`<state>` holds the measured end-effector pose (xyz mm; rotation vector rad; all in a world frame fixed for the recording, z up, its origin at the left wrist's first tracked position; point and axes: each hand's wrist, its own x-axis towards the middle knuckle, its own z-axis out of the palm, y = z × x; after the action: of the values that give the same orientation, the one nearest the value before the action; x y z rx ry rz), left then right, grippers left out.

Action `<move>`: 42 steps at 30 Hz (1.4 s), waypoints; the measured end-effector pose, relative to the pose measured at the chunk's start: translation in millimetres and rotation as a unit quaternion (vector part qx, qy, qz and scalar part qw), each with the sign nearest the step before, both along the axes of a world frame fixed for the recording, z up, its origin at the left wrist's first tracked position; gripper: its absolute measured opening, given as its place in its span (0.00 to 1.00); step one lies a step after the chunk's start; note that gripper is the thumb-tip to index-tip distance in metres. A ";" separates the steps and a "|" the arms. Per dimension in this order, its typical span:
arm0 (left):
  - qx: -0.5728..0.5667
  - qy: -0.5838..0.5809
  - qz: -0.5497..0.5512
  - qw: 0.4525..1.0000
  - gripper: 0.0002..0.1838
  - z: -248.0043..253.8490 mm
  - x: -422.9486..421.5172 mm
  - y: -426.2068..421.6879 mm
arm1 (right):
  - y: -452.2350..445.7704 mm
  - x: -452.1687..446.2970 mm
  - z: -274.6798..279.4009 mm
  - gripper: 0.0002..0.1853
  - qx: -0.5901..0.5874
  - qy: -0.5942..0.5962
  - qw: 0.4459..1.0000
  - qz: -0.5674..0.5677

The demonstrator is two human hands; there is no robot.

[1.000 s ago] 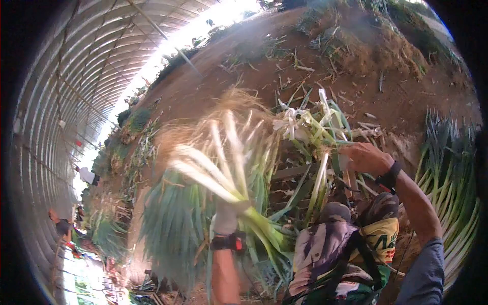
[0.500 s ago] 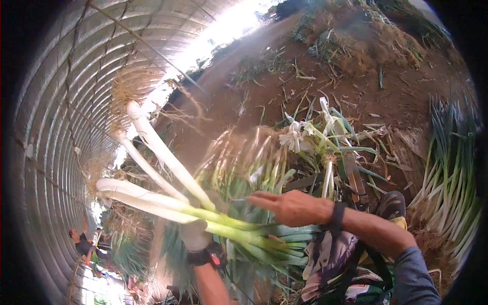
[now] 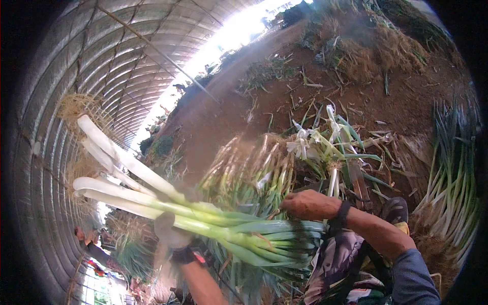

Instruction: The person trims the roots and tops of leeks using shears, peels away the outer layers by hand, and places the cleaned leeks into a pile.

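Leeks: in the head view, a bundle of thick leeks (image 3: 213,231) is held off the ground in front of the person, roots to the upper left, green leaves toward the lap.
Left hand: looks gloved in grey; the left hand (image 3: 172,231) is wrapped round the stems where white turns green. That grip probably suits the bundle's narrow part and leaves both ends free.
Right hand: bare, the right hand (image 3: 310,206) is just above the leaves with its fingers curled in; whether it pinches anything cannot be told.
Roots: the shaggy roots (image 3: 76,109) point away from the body, perhaps to keep soil off the clothes.
Lap: camouflage trousers (image 3: 330,264) lie under the leaf ends; whether the two touch is unclear.
Ground row: beyond the hands, more leeks lie side by side on the soil (image 3: 234,122), roots all one way, likely for easy picking up.
Scraps: pale, limp scraps (image 3: 307,145) are heaped beyond the right hand.
Right pile: a long pile (image 3: 452,183) lies by the right arm, leaves away, roots near, apparently sorted by direction.
Roof: a ribbed, arched roof (image 3: 101,61) curves overhead.
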<state>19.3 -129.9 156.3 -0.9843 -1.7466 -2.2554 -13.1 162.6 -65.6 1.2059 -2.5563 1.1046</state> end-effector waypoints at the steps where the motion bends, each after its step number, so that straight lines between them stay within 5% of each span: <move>1: -0.002 0.010 0.008 1.000 0.25 0.4 -0.2 0.3 | 4.3 0.1 6.6 0.22 -0.067 -0.001 0.998 0.002; 4: 0.000 0.010 0.023 1.000 0.26 -0.8 -1.2 -4.2 | 23.0 19.2 36.9 0.33 -0.231 -0.081 0.967 0.065; 8: -0.005 0.033 -0.030 0.999 0.26 -4.3 -6.2 0.7 | -3.1 30.6 52.8 0.25 -0.262 -0.054 0.956 0.117; 14: -0.004 0.068 0.063 0.996 0.28 17.9 -2.5 -11.3 | 25.0 11.9 -30.0 0.08 -0.066 0.079 0.991 -0.081; 15: 0.014 0.055 0.095 0.994 0.29 25.4 -2.1 -20.9 | 43.7 -8.0 -71.3 0.08 0.004 0.209 0.970 -0.122; 18: 0.063 0.049 0.235 0.969 0.26 54.7 -11.8 -27.8 | 95.6 -7.0 -83.6 0.03 0.203 0.124 0.944 -0.230; 21: 0.064 0.027 0.353 0.933 0.21 77.4 -31.6 -52.8 | 133.5 -8.8 -92.4 0.04 0.188 0.237 0.917 -0.259; 24: 0.054 0.003 0.386 0.921 0.15 82.6 -45.9 -62.3 | 114.4 8.3 -11.0 0.14 0.253 0.116 0.920 -0.276; 27: 0.043 0.055 0.381 0.922 0.14 60.8 -66.6 -58.3 | 78.4 5.1 45.1 0.30 -0.016 0.046 0.984 -0.170; 29: 0.081 0.035 0.388 0.917 0.13 53.5 -55.7 -15.9 | 52.7 1.7 72.1 0.36 -0.088 0.046 0.989 -0.113; 34: 0.062 0.000 0.347 0.936 0.14 39.7 -46.7 30.5 | -2.9 3.6 117.0 0.34 -0.147 0.069 0.982 -0.096; 37: 0.061 0.012 0.320 0.945 0.14 26.8 -50.2 44.1 | -16.5 -12.4 117.6 0.37 -0.117 0.189 0.971 -0.091; 42: 0.011 0.082 0.369 0.926 0.12 13.6 -66.8 38.2 | 1.5 -38.9 61.1 0.14 0.054 0.281 0.952 -0.107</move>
<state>-47.5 -91.7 169.8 -0.3803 -1.6354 -1.6500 -52.1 164.0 -4.4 1.0396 -2.2456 0.4852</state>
